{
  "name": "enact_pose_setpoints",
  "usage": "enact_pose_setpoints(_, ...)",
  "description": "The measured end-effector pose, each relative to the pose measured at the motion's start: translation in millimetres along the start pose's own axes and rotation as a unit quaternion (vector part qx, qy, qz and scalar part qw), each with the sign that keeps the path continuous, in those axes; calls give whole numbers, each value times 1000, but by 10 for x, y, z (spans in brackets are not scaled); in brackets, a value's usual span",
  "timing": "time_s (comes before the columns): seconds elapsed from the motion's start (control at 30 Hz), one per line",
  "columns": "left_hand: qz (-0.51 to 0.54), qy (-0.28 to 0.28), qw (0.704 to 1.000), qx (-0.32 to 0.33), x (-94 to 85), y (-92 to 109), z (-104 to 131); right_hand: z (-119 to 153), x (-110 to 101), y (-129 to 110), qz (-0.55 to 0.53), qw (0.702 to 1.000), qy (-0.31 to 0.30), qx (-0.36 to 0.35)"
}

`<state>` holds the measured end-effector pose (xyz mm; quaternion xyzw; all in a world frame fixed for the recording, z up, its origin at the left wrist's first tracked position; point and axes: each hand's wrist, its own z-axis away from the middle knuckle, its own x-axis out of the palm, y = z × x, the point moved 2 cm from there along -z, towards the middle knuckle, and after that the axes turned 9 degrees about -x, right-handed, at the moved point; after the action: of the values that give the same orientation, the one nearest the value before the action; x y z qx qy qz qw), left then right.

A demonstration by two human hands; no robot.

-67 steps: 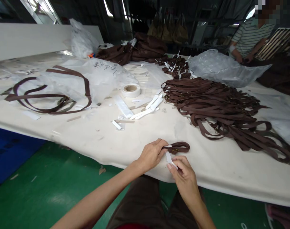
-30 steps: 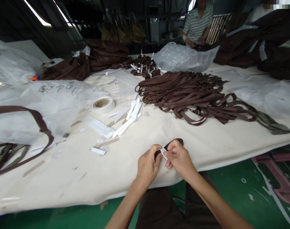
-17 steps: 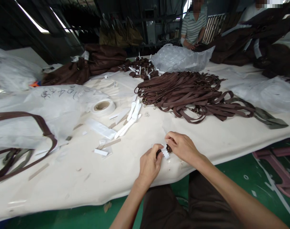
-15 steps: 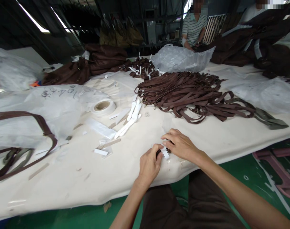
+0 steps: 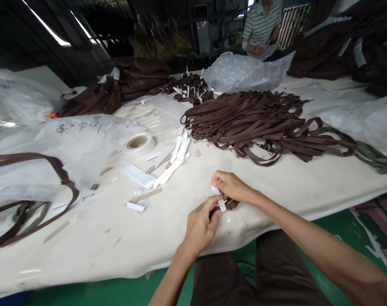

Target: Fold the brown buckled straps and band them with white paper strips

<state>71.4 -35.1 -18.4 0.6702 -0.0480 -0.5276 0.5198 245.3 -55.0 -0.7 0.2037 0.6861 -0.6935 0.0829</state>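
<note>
A short brown strap piece with a brass-coloured fitting (image 5: 233, 205) lies near the table's front edge. A white strip with toothed edges (image 5: 222, 206) goes across it. My left hand (image 5: 201, 224) is closed on the strap piece from the left, thumb and forefinger beside the strip. With pinched fingers, my right hand (image 5: 234, 186) grips the upper end of the white strip, just above the strap piece. The fingers hide part of both things.
Long brown straps (image 5: 253, 123) are heaped behind my hands. To the left are white toothed strips (image 5: 176, 159), a tape roll (image 5: 138, 144) and a plastic bag (image 5: 69, 144). A bundled clear bag (image 5: 244, 72) sits further back, near a person in a striped shirt (image 5: 261, 25).
My right hand has shifted slightly left and now pulls the strip's end upward; the brass fitting has come into view. My left hand stays nearly in place. The person behind has raised a hand.
</note>
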Motion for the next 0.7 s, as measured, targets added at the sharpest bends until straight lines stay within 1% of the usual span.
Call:
enact_pose_setpoints(0.07, -11, -2, 1000, 2, 3, -1, -3, -31, 15, 39, -29, 999, -19, 10)
enact_pose_setpoints(0.17, -20, 20, 1000, -6, 18, 0, -16, -61, 51, 90, -27, 1000, -10, 7)
enact_pose_setpoints(0.23, -28, 29, 999, -1, 31, 8, -25, -80, 90, 133, -9, 1000, 11, 3)
enact_pose_setpoints(0.3, -36, 30, 999, 19, 42, 17, -33, -103, 131, 193, -8, 999, 44, 5)
enact_pose_setpoints(0.47, -53, 42, 996, 64, 61, 22, -54, -166, 213, 372, -71, 990, 111, 39)
enact_pose_setpoints(0.57, -65, 51, 993, 79, 82, 29, -50, -177, 231, 406, -90, 986, 139, 36)
enact_pose_setpoints(0.63, -70, 46, 993, 84, 83, 34, -29, -149, 214, 376, -111, 983, 141, 24)
enact_pose_setpoints(0.7, -66, 30, 993, 97, 57, 35, 12, -68, 163, 301, -136, 985, 109, 4)
